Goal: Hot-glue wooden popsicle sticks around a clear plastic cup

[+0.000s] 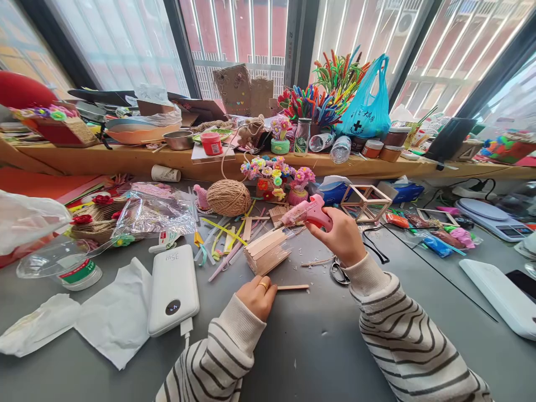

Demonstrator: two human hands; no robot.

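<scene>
My right hand (342,234) is wrapped round the handle of a pink hot glue gun (307,212). Its nozzle points left, just above a small structure of popsicle sticks (268,251) lying on the grey table. Whether the nozzle touches the wood I cannot tell. Low in front of that structure, my left hand (256,297) pinches a single popsicle stick (293,287), which sticks out to the right along the tabletop. The left fingertips are close to the structure's lower edge and partly hidden behind the hand.
Scissors (339,272) lie beside my right wrist, and a black cord (439,273) runs to the right. A white power bank (173,290) and paper sheets (119,312) are at left. Behind are glue sticks (226,262), a twine ball (229,197) and a wooden cube frame (367,202).
</scene>
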